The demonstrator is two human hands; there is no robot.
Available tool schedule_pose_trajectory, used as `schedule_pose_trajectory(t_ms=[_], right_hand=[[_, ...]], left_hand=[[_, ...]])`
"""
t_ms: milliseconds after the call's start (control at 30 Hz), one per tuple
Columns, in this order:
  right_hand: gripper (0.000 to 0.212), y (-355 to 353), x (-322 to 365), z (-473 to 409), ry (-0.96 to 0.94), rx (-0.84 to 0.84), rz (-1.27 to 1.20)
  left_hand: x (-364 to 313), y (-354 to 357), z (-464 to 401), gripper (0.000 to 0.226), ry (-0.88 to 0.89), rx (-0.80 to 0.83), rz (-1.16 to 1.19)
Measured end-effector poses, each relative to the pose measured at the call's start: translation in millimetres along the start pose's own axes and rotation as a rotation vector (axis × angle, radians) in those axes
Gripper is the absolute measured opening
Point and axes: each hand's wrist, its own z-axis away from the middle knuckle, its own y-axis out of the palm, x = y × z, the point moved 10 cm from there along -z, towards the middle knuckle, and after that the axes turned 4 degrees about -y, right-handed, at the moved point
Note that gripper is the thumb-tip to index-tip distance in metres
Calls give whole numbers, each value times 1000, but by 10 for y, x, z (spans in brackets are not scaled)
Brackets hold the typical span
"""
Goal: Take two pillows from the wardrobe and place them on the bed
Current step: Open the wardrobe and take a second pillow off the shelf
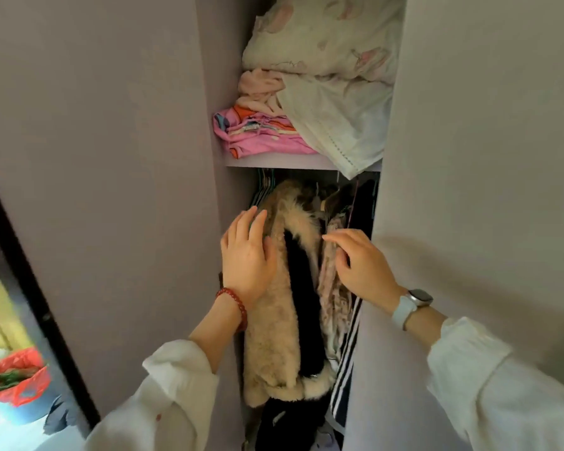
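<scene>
The wardrobe stands partly open, showing a narrow gap between its lilac left door (127, 157) and right door (485, 141). On its upper shelf (274, 161) lies a cream pillow with pink flowers (323, 37) on top of a white pillow (339, 118). My left hand (248, 255) rests flat, fingers apart, on a beige fur coat (274, 320) hanging below the shelf. My right hand (358, 265) hovers with fingers spread over the hanging clothes, next to the right door's edge. Neither hand holds anything. No bed is in view.
Folded pink and orange clothes (258, 131) sit on the shelf left of the white pillow. Dark garments and a striped one (345, 362) hang below. A mirror or dark-framed panel (20, 255) runs along the left, with a red bag (17, 375) low at the left.
</scene>
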Motion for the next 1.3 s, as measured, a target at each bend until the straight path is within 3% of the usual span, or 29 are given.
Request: schedule_pose_trajectory(t_ms=[300, 467, 533, 667, 767, 1000, 1300], right_hand=[[39, -1250, -1140, -237, 172, -170, 296], [41, -1468, -1409, -222, 232, -204, 353], [41, -1481, -1441, -180, 259, -210, 336], [41, -1428, -1359, -28, 300, -213, 296], [40, -1443, -1141, 136, 327, -274, 253], [37, -1760, -433, 761, 364, -485, 241], [37, -2748, 90, 1745, 484, -731, 293]], left_hand=[[-1434, 1208, -1225, 47, 255, 94, 239], [-1616, 1794, -1442, 72, 120, 346, 486], [-1625, 1854, -1451, 72, 90, 393, 626], [-1626, 1682, -1361, 52, 98, 375, 786], [-1676, 1401, -1132, 52, 152, 406, 872], [-2287, 609, -282, 61, 488, 625, 1115], [-3587, 321, 558, 72, 839, 838, 1124]])
